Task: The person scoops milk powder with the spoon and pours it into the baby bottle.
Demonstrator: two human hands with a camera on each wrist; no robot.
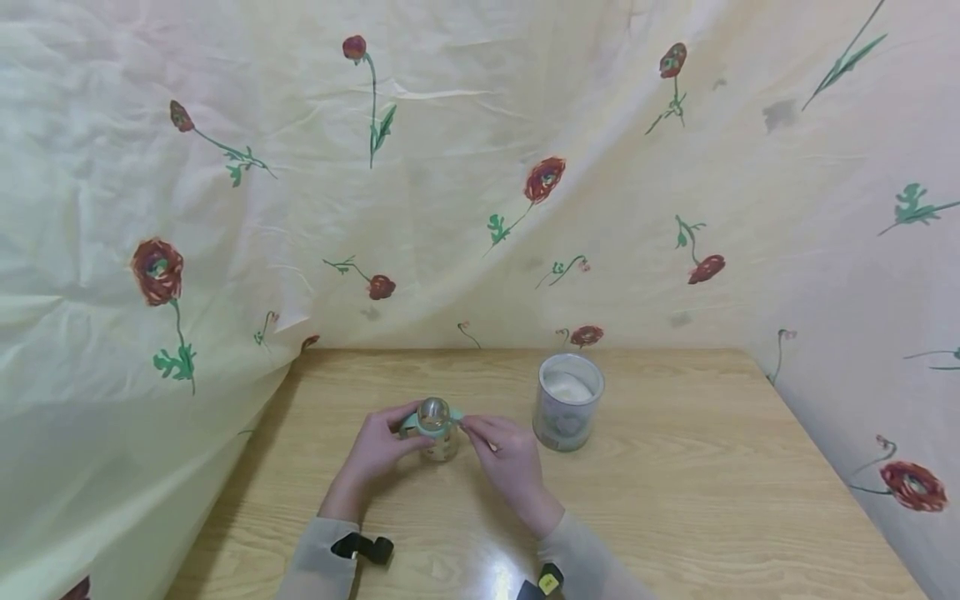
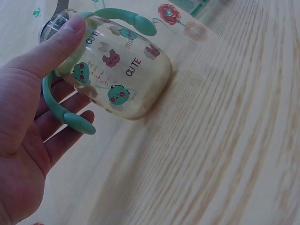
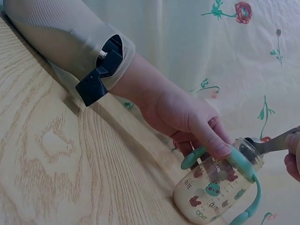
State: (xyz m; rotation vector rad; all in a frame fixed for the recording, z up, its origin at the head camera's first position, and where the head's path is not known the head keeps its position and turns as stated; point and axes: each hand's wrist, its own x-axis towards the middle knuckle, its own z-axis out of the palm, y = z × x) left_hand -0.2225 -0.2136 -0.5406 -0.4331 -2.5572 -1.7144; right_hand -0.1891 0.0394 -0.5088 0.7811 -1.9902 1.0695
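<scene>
A clear baby bottle (image 2: 117, 65) with green handles and printed cartoon faces is on the wooden table, its lid off in the right wrist view. My left hand (image 1: 381, 446) grips it around the neck, thumb across the green collar (image 3: 241, 161). My right hand (image 1: 506, 458) pinches the handle of a metal spoon (image 3: 279, 143). The spoon's bowl is at the bottle's open mouth; how far inside cannot be told. Something pale shows low in the bottle, too unclear to name. Most of the right hand is cut off in the right wrist view.
A wide clear jar (image 1: 567, 408) with white contents stands on the table (image 1: 712, 467) to the right of my right hand. Flowered cloth (image 1: 450, 167) hangs behind and along both sides of the table. Dark wrist cameras (image 1: 367, 547) are strapped to both sleeves.
</scene>
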